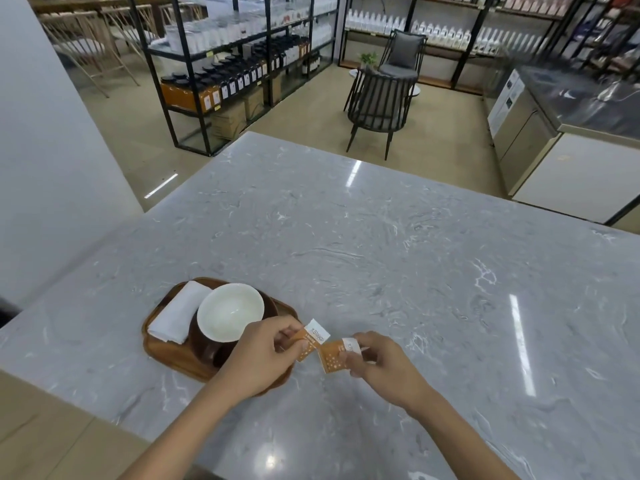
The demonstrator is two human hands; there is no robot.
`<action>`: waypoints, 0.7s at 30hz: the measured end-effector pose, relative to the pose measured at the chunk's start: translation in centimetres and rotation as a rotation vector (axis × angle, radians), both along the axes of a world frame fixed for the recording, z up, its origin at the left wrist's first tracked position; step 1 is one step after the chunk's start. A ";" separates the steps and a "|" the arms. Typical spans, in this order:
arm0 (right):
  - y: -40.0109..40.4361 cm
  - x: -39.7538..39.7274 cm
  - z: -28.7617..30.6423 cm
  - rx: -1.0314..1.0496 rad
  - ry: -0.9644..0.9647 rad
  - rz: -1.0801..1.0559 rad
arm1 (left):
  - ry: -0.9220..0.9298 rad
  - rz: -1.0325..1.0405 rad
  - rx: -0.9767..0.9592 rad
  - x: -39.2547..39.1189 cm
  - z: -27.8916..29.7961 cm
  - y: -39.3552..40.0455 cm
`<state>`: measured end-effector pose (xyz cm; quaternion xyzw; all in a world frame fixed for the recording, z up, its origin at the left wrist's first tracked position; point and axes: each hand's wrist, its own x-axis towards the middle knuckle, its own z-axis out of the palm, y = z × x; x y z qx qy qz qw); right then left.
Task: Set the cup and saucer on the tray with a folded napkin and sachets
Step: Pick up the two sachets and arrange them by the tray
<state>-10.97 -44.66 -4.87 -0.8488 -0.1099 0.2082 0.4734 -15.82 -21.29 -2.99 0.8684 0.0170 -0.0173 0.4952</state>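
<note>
A wooden tray (173, 355) lies on the marble counter at the lower left. On it a white cup (230, 311) sits on a dark brown saucer (204, 344), with a folded white napkin (178, 317) along the tray's left side. My left hand (263, 355) hovers over the tray's right end, pinching an orange and white sachet (313, 337). My right hand (377, 362), just right of the tray, holds a second orange sachet (334, 356). The two sachets nearly touch.
The grey marble counter (381, 254) stretches far ahead and to the right. Beyond it stand a dark slatted chair (379, 105), black shelving with bottles (235, 64) and a steel cabinet (519, 126) at the right.
</note>
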 end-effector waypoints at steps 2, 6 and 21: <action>-0.1 0.0 0.8 0.053 0.007 0.025 | 0.000 0.008 -0.018 -0.4 -0.2 -0.2; -0.1 -0.1 1.4 0.029 0.020 0.101 | 0.006 0.079 -0.022 -1.1 -0.6 -0.5; 2.8 -1.0 1.1 0.177 0.049 0.109 | 0.124 -0.133 -0.346 -2.5 -1.8 0.5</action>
